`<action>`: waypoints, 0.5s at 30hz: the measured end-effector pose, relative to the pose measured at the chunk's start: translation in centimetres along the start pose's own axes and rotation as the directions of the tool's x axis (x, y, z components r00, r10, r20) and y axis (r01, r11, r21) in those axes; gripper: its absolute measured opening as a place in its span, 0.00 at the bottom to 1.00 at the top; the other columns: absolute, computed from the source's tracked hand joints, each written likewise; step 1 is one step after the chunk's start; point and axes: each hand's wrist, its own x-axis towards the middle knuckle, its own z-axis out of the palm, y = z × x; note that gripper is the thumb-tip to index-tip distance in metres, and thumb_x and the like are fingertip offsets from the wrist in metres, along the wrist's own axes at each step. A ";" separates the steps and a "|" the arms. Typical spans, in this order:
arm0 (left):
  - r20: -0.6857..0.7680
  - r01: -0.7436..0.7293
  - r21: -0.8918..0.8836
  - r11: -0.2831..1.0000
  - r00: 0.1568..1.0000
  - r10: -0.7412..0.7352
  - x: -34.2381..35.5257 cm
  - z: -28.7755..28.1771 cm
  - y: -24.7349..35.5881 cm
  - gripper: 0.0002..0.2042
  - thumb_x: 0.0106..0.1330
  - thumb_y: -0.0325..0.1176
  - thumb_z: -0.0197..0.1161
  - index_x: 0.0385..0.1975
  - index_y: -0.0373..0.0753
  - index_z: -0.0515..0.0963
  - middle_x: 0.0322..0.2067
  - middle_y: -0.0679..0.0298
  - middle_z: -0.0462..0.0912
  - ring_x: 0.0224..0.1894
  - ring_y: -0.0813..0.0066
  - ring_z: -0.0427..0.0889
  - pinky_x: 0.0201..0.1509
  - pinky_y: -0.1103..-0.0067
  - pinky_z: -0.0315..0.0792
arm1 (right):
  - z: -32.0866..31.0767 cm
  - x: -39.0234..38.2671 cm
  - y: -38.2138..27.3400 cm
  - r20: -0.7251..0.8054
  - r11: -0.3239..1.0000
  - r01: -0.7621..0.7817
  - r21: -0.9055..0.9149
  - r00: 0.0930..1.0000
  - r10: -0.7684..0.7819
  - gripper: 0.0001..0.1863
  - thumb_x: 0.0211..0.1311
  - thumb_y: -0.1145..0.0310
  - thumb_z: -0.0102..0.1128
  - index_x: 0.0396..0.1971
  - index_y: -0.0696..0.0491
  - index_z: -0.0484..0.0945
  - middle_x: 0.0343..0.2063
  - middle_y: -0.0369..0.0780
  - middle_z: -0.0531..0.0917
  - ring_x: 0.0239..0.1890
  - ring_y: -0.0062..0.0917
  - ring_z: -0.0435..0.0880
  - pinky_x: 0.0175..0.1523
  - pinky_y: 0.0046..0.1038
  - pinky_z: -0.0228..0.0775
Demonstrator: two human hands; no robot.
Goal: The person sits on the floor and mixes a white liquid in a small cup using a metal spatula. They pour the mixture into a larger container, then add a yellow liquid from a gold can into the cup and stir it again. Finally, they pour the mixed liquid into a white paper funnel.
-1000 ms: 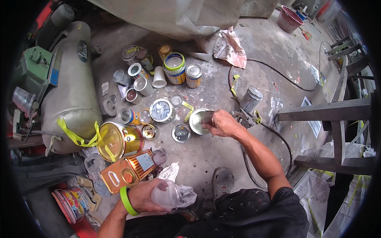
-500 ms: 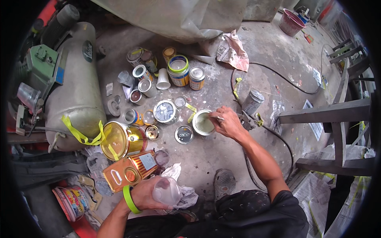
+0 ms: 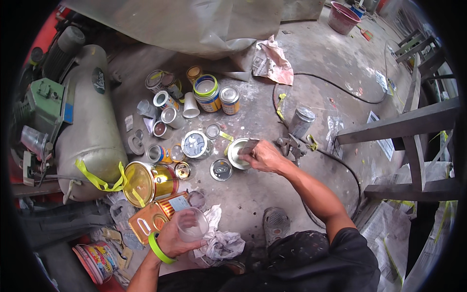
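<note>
My left hand (image 3: 171,239), with a yellow-green band at the wrist, grips a clear plastic cup (image 3: 190,225) low in front of me. The cup is tilted, its mouth upward, and looks nearly empty. A crumpled white cloth (image 3: 221,246) lies right beside it. Farther forward, my right hand (image 3: 266,156) is closed on a flat stirrer (image 3: 250,145) over an open paint can (image 3: 229,155) with pale paint inside. The stirrer is blurred and its lower end is hard to see. Next to the can lies a round lid (image 3: 221,170).
Several cans and cups stand ahead, among them a white-topped can (image 3: 195,144) and a blue-rimmed can (image 3: 206,92). A large yellow tin (image 3: 141,184) and an orange rectangular tin (image 3: 146,221) stand left, near a compressor tank (image 3: 92,117). A spray gun (image 3: 292,146), hose (image 3: 340,168) and metal frame (image 3: 399,121) are right.
My left hand has raised the cup a little and turned it. My right hand has shifted the stirrer at the paint can. The whole view has swung slightly.
</note>
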 end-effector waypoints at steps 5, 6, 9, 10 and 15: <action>0.036 -0.044 0.161 0.986 0.999 0.039 0.1 -0.1 0.5 0.45 0.46 0.32 0.87 0.65 0.35 0.67 0.56 0.59 0.78 0.58 0.68 0.79 0.64 0.69 0.74 | -1.1 -0.5 0.1 -0.056 0.943 0.039 -0.331 0.997 -0.061 0.07 0.61 0.68 0.68 0.36 0.55 0.87 0.31 0.45 0.86 0.36 0.45 0.84 0.38 0.42 0.75; 0.039 -0.061 0.188 0.980 0.998 0.055 0.1 -0.3 0.2 0.46 0.47 0.32 0.87 0.66 0.35 0.65 0.56 0.59 0.77 0.58 0.68 0.79 0.64 0.69 0.74 | -1.3 -0.3 -0.1 0.040 0.954 0.017 -0.298 0.999 -0.006 0.07 0.62 0.68 0.67 0.37 0.54 0.87 0.31 0.45 0.86 0.35 0.44 0.84 0.38 0.42 0.75; 0.010 -0.063 0.138 0.988 0.998 0.062 -0.1 -0.6 -0.2 0.49 0.48 0.32 0.86 0.69 0.35 0.60 0.56 0.56 0.78 0.57 0.65 0.80 0.65 0.68 0.73 | -1.2 0.0 -0.5 0.119 0.991 -0.057 -0.119 0.990 0.072 0.07 0.61 0.70 0.65 0.38 0.54 0.86 0.32 0.46 0.85 0.34 0.44 0.85 0.39 0.43 0.75; -0.022 -0.035 0.031 0.999 0.999 0.036 -0.2 -0.3 0.4 0.50 0.49 0.32 0.85 0.70 0.36 0.59 0.55 0.54 0.78 0.57 0.64 0.80 0.65 0.67 0.73 | -0.8 -0.4 -0.4 -0.001 0.998 -0.063 0.004 0.998 0.063 0.07 0.60 0.70 0.64 0.37 0.55 0.86 0.32 0.47 0.85 0.35 0.45 0.85 0.39 0.44 0.76; -0.058 0.034 -0.300 0.953 0.997 -0.054 -0.1 -0.1 0.5 0.54 0.49 0.31 0.85 0.74 0.38 0.53 0.53 0.55 0.78 0.55 0.66 0.80 0.64 0.67 0.73 | -0.3 -1.2 0.4 -0.207 0.973 -0.025 -0.230 0.978 -0.024 0.11 0.63 0.70 0.62 0.43 0.53 0.85 0.31 0.47 0.84 0.35 0.45 0.85 0.40 0.45 0.76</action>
